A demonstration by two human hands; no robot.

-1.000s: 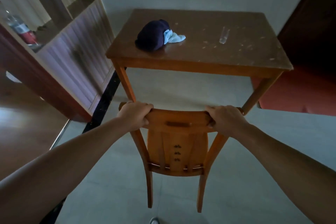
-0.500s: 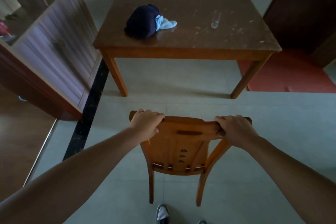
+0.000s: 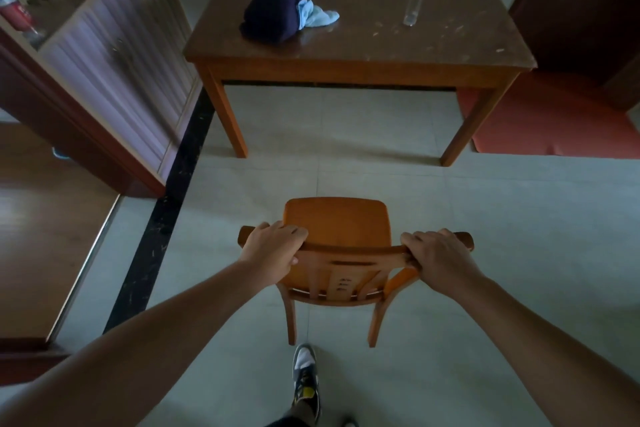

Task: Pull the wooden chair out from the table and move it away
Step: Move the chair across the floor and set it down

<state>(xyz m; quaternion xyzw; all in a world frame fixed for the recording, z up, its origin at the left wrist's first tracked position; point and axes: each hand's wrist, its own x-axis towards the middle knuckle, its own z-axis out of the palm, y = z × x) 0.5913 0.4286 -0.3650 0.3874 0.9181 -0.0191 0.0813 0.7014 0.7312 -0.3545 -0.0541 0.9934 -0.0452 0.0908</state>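
Observation:
The wooden chair (image 3: 337,225) stands on the tiled floor with its back toward me, well apart from the wooden table (image 3: 363,48) beyond it. Its orange seat shows above the top rail. My left hand (image 3: 273,250) grips the left end of the top rail. My right hand (image 3: 436,258) grips the right end. A strip of bare floor separates the chair's seat from the table's front legs.
On the table lie a dark blue bundle with a light blue cloth (image 3: 277,12) and a clear glass (image 3: 412,12). A cabinet (image 3: 114,55) stands at the left, a red mat (image 3: 554,121) and dark door at the right. My shoe (image 3: 306,378) is behind the chair.
The chair has come back from the table's edge toward me, and its seat now shows. Both hands keep their grip on the top rail.

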